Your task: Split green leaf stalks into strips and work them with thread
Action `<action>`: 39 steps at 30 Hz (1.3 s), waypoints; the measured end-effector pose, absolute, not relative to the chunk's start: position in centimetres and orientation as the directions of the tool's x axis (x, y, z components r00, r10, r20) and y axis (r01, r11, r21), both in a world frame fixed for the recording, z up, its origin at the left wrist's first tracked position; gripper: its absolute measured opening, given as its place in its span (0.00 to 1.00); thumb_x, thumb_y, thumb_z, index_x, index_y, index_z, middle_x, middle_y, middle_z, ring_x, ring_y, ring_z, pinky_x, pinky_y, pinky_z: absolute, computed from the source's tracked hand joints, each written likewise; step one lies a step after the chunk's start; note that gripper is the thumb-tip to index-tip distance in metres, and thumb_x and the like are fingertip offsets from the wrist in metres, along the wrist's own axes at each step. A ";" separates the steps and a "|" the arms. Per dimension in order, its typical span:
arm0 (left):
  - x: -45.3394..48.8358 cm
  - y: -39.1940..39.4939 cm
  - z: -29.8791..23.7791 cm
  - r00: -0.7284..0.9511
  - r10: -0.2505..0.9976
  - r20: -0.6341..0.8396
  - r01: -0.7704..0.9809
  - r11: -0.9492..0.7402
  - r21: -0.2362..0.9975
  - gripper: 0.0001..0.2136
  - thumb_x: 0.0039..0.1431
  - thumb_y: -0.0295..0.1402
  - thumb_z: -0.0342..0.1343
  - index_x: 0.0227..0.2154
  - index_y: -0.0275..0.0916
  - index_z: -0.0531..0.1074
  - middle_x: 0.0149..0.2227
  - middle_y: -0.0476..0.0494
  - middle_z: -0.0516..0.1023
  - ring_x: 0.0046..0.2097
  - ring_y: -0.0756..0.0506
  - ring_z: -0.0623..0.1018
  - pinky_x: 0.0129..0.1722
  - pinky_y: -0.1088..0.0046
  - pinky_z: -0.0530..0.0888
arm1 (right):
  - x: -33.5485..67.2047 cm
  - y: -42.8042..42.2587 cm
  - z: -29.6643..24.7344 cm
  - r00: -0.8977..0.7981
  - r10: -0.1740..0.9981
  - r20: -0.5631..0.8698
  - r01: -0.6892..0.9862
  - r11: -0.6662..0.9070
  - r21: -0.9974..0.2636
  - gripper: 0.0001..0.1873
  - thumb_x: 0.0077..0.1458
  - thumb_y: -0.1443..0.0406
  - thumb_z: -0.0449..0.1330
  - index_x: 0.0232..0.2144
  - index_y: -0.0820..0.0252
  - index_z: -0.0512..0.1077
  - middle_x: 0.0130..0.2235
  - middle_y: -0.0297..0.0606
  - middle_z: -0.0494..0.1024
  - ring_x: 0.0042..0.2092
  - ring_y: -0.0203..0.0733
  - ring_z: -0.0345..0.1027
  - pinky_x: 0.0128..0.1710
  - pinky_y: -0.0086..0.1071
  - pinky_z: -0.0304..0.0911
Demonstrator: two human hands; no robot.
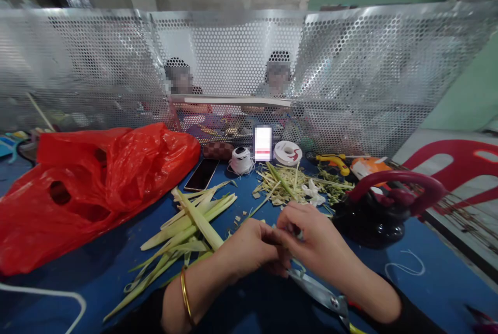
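Note:
My left hand (257, 246) and my right hand (309, 227) meet over the blue table, with fingertips pinched together. What they pinch is mostly hidden; a little pale green shows at the fingers. Under my right wrist lies a pair of scissors (321, 293), blades toward my fingers. Beside my left forearm is a loose pile of pale green husk leaves (198, 220). Just beyond my hands sits a heap of yellowish plant scraps (282, 186), with a longer green leaf across it.
A red plastic bag (116, 178) covers the left. Behind stand a phone (202, 174), a white thread spool (241, 160), a ribbon roll (288, 153) and a yellow glue gun (334, 162). A black pot with a maroon handle (404, 181) stands right. A perforated metal screen (241, 38) closes the back.

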State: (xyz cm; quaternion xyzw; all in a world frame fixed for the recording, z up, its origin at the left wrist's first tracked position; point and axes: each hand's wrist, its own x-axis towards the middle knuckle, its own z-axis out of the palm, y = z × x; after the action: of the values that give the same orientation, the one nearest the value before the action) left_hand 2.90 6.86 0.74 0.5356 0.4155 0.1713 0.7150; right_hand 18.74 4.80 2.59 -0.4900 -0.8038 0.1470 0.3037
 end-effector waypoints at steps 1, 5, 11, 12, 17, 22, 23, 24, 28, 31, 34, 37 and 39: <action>2.9 6.8 0.8 0.601 0.685 -0.413 0.202 0.370 0.907 0.04 0.38 0.29 0.58 0.19 0.34 0.75 0.21 0.47 0.76 0.25 0.50 0.76 0.29 0.75 0.71 | 18.7 4.9 2.6 -0.287 0.898 0.334 0.658 0.438 -0.613 0.09 0.56 0.69 0.55 0.24 0.58 0.65 0.24 0.30 0.67 0.28 0.36 0.61 0.30 0.31 0.54; 3.1 6.6 0.7 0.624 0.646 -0.439 0.237 0.379 0.894 0.04 0.38 0.30 0.60 0.18 0.34 0.74 0.22 0.46 0.77 0.25 0.49 0.77 0.27 0.75 0.70 | 18.6 5.3 2.6 -0.160 0.950 0.269 0.388 0.311 -0.868 0.10 0.61 0.64 0.51 0.26 0.57 0.62 0.23 0.29 0.68 0.26 0.34 0.63 0.28 0.28 0.59; 3.3 6.3 0.8 0.629 0.639 -0.443 0.252 0.372 0.894 0.05 0.39 0.30 0.60 0.22 0.35 0.75 0.23 0.48 0.77 0.24 0.50 0.75 0.27 0.75 0.70 | 18.3 4.8 2.9 -0.133 0.932 0.337 0.153 0.355 -0.922 0.08 0.63 0.61 0.51 0.31 0.57 0.63 0.28 0.33 0.76 0.32 0.37 0.72 0.34 0.30 0.66; 3.3 6.3 0.9 0.628 0.642 -0.440 0.254 0.365 0.896 0.05 0.39 0.30 0.60 0.22 0.34 0.75 0.23 0.47 0.77 0.24 0.50 0.75 0.27 0.75 0.70 | 18.3 4.7 2.8 -0.136 0.928 0.347 0.151 0.365 -0.919 0.08 0.63 0.61 0.51 0.31 0.57 0.63 0.29 0.34 0.76 0.32 0.37 0.72 0.34 0.30 0.66; 3.0 6.7 1.4 0.630 0.657 -0.414 0.176 0.399 0.900 0.08 0.43 0.34 0.63 0.24 0.33 0.75 0.24 0.45 0.77 0.25 0.49 0.76 0.29 0.73 0.71 | 18.6 4.7 2.6 -0.210 0.849 0.485 0.391 0.527 -0.755 0.08 0.63 0.66 0.50 0.43 0.57 0.67 0.42 0.41 0.77 0.45 0.42 0.71 0.44 0.36 0.66; 2.4 7.2 1.6 0.611 0.720 -0.329 -0.107 0.486 0.867 0.13 0.46 0.36 0.65 0.34 0.34 0.76 0.28 0.46 0.77 0.27 0.51 0.76 0.33 0.74 0.73 | 19.7 5.2 2.5 0.251 0.658 0.710 0.629 0.446 -0.637 0.06 0.59 0.62 0.56 0.32 0.58 0.70 0.32 0.37 0.73 0.37 0.43 0.68 0.39 0.35 0.62; 2.3 7.3 1.6 0.606 0.730 -0.316 -0.140 0.489 0.861 0.13 0.46 0.36 0.65 0.35 0.34 0.76 0.28 0.46 0.77 0.28 0.52 0.76 0.33 0.74 0.73 | 19.9 5.5 2.5 0.298 0.714 0.634 0.574 0.396 -0.717 0.10 0.58 0.60 0.56 0.28 0.58 0.69 0.28 0.35 0.72 0.33 0.41 0.66 0.35 0.33 0.62; 2.3 7.3 1.6 0.602 0.737 -0.307 -0.162 0.490 0.857 0.13 0.46 0.36 0.65 0.35 0.34 0.76 0.28 0.46 0.77 0.28 0.52 0.76 0.33 0.73 0.73 | 19.9 5.7 2.4 0.288 0.805 0.519 0.487 0.343 -0.803 0.13 0.58 0.57 0.57 0.26 0.58 0.69 0.26 0.34 0.70 0.30 0.40 0.65 0.31 0.32 0.61; 2.3 7.1 1.7 0.619 0.714 -0.327 -0.143 0.511 0.847 0.15 0.44 0.36 0.66 0.34 0.32 0.76 0.27 0.45 0.77 0.27 0.51 0.76 0.32 0.74 0.73 | 19.3 6.4 2.1 -0.060 0.995 0.080 0.082 0.084 -0.993 0.21 0.53 0.50 0.59 0.20 0.60 0.69 0.21 0.31 0.68 0.24 0.35 0.61 0.25 0.29 0.57; 2.5 6.9 1.7 0.657 0.679 -0.328 -0.113 0.520 0.847 0.17 0.44 0.39 0.65 0.34 0.31 0.76 0.28 0.44 0.77 0.27 0.51 0.77 0.32 0.74 0.73 | 18.7 6.3 2.0 -0.086 0.996 0.007 -0.060 0.002 -0.998 0.20 0.49 0.52 0.63 0.19 0.60 0.68 0.19 0.29 0.65 0.22 0.32 0.58 0.23 0.28 0.55; 2.6 6.9 1.4 0.653 0.694 -0.304 -0.111 0.485 0.868 0.15 0.45 0.38 0.65 0.34 0.33 0.76 0.28 0.46 0.77 0.26 0.51 0.77 0.31 0.74 0.73 | 18.4 6.1 1.8 -0.005 1.000 0.009 -0.079 0.009 -0.997 0.18 0.50 0.54 0.64 0.20 0.60 0.68 0.19 0.29 0.65 0.22 0.32 0.58 0.23 0.27 0.56; 2.7 6.9 1.1 0.617 0.722 -0.311 -0.094 0.461 0.883 0.13 0.43 0.34 0.65 0.32 0.34 0.76 0.25 0.48 0.76 0.25 0.51 0.75 0.30 0.74 0.73 | 18.3 6.2 1.5 0.034 0.999 0.023 -0.062 0.025 -0.998 0.18 0.50 0.53 0.62 0.19 0.60 0.67 0.18 0.28 0.64 0.20 0.33 0.57 0.22 0.28 0.55; 2.8 6.8 0.9 0.610 0.719 -0.333 -0.075 0.471 0.879 0.13 0.42 0.35 0.65 0.32 0.33 0.76 0.24 0.48 0.76 0.24 0.52 0.75 0.29 0.74 0.72 | 18.2 6.4 1.2 0.105 0.992 0.077 -0.025 0.080 -0.996 0.18 0.50 0.53 0.62 0.19 0.59 0.67 0.17 0.28 0.64 0.21 0.33 0.56 0.23 0.29 0.55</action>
State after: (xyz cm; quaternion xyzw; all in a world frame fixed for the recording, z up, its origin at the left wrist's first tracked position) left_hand 2.82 6.82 0.91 0.4466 0.3604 0.2552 0.7782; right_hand 18.21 6.36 1.19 -0.4978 -0.4851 0.4607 0.5519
